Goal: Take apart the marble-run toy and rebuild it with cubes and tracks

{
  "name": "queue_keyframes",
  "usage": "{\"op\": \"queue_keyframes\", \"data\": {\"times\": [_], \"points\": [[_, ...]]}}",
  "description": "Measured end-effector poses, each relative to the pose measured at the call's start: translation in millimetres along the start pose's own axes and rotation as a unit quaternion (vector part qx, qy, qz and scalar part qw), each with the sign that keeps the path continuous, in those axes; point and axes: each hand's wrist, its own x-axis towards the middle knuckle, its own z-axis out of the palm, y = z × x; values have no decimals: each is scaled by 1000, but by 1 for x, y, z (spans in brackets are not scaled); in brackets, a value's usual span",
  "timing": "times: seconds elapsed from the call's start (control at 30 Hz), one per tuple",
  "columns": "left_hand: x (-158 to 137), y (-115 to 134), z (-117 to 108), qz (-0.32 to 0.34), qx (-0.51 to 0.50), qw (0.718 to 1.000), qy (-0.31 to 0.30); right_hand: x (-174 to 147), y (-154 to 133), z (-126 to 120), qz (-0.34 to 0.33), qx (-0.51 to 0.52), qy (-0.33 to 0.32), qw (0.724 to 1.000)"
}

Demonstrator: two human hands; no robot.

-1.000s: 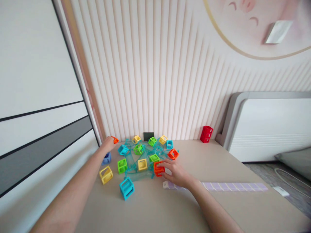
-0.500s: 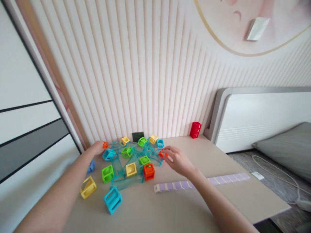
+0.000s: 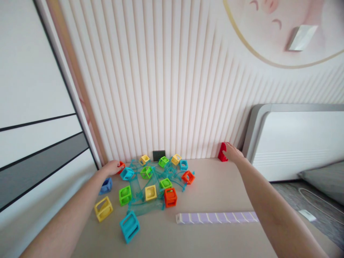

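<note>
At the back left of the table, my left hand (image 3: 111, 167) is closed on a small orange open-sided cube (image 3: 121, 167), partly hidden by the fingers. A blue cube (image 3: 127, 173) lies right beside it. Far to the right, against the ribbed wall, my right hand (image 3: 233, 152) wraps round a red stacked box (image 3: 222, 152), whose right side the hand covers. Between the hands, green (image 3: 125, 195), yellow (image 3: 151, 192) and orange cubes (image 3: 170, 197) lie on and around crumpled teal mesh (image 3: 146, 208). Another orange cube (image 3: 188, 177) rests at the mesh's right end.
A long lilac strip box (image 3: 215, 218) lies across the front right of the table. Nearer me are a light-blue cube (image 3: 129, 226), a yellow cube (image 3: 103, 209) and a dark-blue cube (image 3: 105, 186). A black box (image 3: 159, 155) stands by the wall; a grey-white headboard (image 3: 298, 143) rises at right.
My right hand has left the orange cube at the mesh's right end and reached right to the red stacked box. My left hand stays at its orange cube. The view has shifted slightly.
</note>
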Motion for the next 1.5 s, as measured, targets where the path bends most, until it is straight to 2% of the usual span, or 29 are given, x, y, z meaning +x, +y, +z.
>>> {"op": "queue_keyframes", "data": {"times": [0.13, 0.2, 0.27, 0.37, 0.4, 0.43, 0.47, 0.53, 0.6, 0.67, 0.77, 0.83, 0.93, 1.0, 1.13, 1.23, 1.4, 1.5], "points": [[-13, 11, -14, 19, -47, 991, 121, -14, 0, 1, 10, 4, -15, 1000], [-24, 23, -21, 38, -79, 976, 201, -25, -3, 1, 9, 12, -1, 1000], [-41, 41, -27, 69, -113, 958, 254, -36, -11, 1, 8, 25, 26, 999], [-76, 76, -27, 134, -156, 942, 264, -55, -37, 0, 3, 53, 82, 995], [-89, 90, -25, 158, -176, 938, 255, -63, -49, 0, -8, 75, 103, 992], [-102, 103, -23, 184, -240, 925, 231, -72, -64, -2, -26, 104, 126, 986], [-115, 116, -20, 193, -297, 911, 212, -82, -81, -3, -61, 171, 157, 971], [-136, 139, -14, 194, -372, 893, 162, -106, -118, -5, -119, 317, 199, 920], [-150, 157, -7, 191, -431, 873, 124, -134, -156, -5, -131, 443, 216, 860], [-158, 167, -1, 183, -486, 849, 100, -165, -190, -2, -122, 558, 186, 800], [-163, 172, 6, 159, -584, 792, 81, -206, -228, 7, -101, 679, 136, 714], [-168, 172, 10, 147, -628, 760, 82, -228, -241, 12, -83, 720, 117, 679], [-179, 172, 15, 147, -652, 740, 71, -249, -246, 18, -99, 747, 87, 652], [-186, 173, 18, 143, -653, 742, 53, -257, -242, 22, -128, 743, 65, 653], [-194, 175, 23, 145, -635, 758, 34, -264, -231, 29, -156, 695, -22, 701], [-192, 173, 28, 169, -611, 773, 28, -264, -228, 31, -146, 678, -71, 717], [-188, 170, 34, 188, -537, 820, 60, -264, -232, 31, -101, 675, -67, 728], [-187, 171, 34, 199, -518, 828, 78, -265, -234, 31, -96, 656, -22, 749]]}}
